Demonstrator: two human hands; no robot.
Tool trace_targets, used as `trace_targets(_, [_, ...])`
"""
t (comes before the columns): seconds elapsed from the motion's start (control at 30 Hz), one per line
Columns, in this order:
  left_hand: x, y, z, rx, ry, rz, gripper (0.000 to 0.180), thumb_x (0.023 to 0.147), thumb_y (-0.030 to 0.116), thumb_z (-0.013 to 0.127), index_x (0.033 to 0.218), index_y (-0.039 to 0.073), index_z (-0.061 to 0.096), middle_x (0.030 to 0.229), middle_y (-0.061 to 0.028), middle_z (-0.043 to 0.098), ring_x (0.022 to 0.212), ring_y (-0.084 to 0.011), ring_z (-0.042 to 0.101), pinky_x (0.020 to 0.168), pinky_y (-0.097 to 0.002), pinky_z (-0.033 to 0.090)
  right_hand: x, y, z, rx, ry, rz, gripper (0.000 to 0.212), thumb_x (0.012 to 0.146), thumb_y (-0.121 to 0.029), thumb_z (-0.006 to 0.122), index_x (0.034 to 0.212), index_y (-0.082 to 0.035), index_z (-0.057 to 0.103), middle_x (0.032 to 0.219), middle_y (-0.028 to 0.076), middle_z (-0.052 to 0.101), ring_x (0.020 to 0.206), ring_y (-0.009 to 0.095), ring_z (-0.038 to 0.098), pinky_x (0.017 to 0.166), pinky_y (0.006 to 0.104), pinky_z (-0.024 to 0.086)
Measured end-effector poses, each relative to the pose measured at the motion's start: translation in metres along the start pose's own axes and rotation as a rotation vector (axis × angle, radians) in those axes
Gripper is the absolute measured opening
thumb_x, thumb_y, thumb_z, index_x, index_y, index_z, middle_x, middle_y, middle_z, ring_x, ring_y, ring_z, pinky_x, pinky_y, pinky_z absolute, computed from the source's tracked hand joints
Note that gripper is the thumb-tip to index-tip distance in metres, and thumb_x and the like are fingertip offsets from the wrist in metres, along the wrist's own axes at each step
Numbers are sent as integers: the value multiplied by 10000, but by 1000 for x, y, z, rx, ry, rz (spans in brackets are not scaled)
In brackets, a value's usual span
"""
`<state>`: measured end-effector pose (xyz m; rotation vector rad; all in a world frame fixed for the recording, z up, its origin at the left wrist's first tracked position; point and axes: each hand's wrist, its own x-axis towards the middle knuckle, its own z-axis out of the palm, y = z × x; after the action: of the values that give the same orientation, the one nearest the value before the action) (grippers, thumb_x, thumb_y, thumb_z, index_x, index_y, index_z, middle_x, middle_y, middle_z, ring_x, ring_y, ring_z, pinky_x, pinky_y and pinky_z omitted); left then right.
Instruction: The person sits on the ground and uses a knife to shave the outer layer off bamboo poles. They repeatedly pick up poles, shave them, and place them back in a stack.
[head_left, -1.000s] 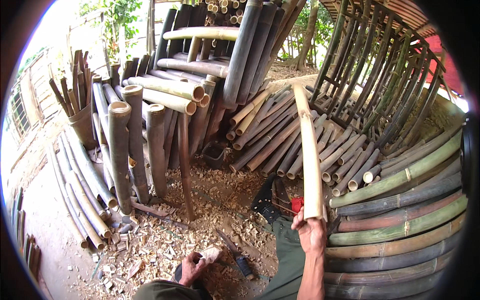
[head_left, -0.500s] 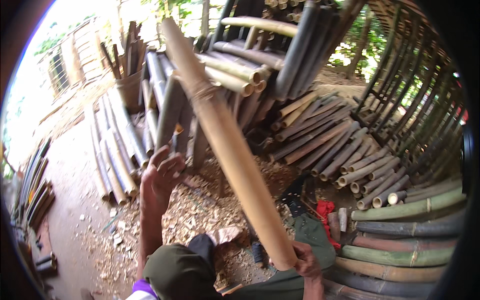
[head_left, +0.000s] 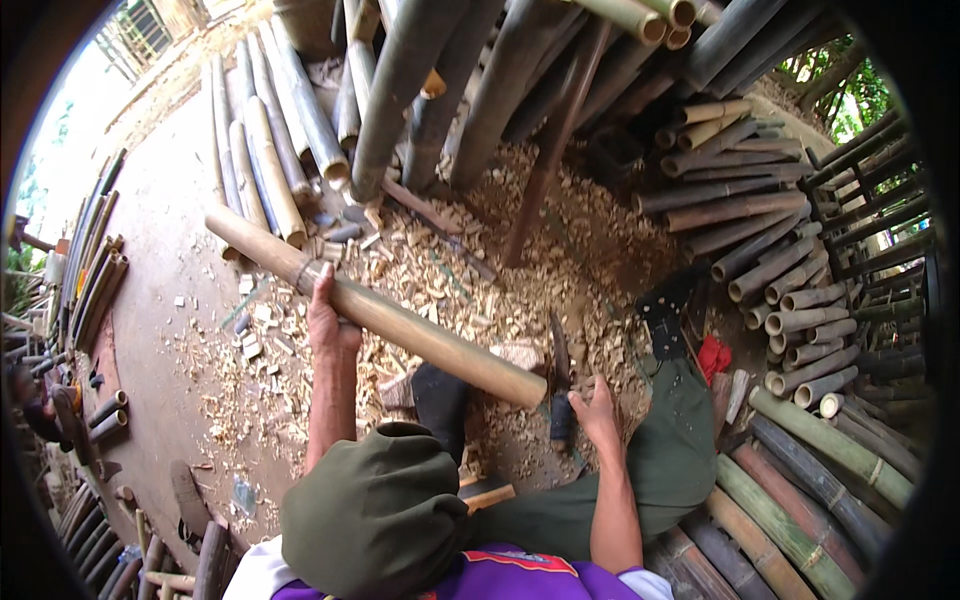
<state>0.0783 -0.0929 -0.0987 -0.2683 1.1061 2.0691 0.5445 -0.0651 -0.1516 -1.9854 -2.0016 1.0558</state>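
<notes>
Tan bamboo pole point(head_left: 425, 340) slants across the near middle, and I see the left hand point(head_left: 334, 322) gripping it partway along. To its right, the right hand point(head_left: 598, 412) curls just beside a knife point(head_left: 561, 372); I cannot tell whether it grips that. Wood chips point(head_left: 405, 268) lie beyond.

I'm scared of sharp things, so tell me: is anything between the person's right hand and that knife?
No, nothing visible. The right hand is beside the dark handle of the knife; I can't tell if they touch. The bamboo pole in the left hand ends on the handle's other side, so it isn't between them.
</notes>
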Motion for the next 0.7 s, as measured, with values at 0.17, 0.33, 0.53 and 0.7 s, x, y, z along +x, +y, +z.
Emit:
trace_targets(0.17, [24,10,-38,-59,64,77,485,897,215,837,1254,31,564,1101,-90,662,955,-269,687,934,-478,581,-11,-14,29,-343,-148,157,755,845,-376,824,1364,19,443,1238,305,654,1180,486,625,955,560,516])
trace_targets(0.33, [15,13,-30,-31,83,170,498,901,214,825,1264,9,552,1091,-138,673,1036,-304,689,985,-478,561,0,-3,39,-251,-142,204,687,877,-374,726,1351,30,435,1067,313,699,1014,514,679,895,575,525])
trace_targets(0.53, [5,17,-18,6,46,198,519,866,254,852,1237,21,574,1077,-159,682,1027,-303,683,945,-491,563,-18,-24,31,258,-56,69,380,989,-281,565,1203,29,523,1003,237,656,906,438,640,826,529,497])
trace_targets(0.7, [2,8,-7,143,62,215,517,817,259,907,1176,35,611,934,-142,707,812,-272,704,796,-466,611,-53,-63,20,146,3,-173,320,1014,-244,625,1211,-28,494,898,219,645,811,416,668,702,519,502])
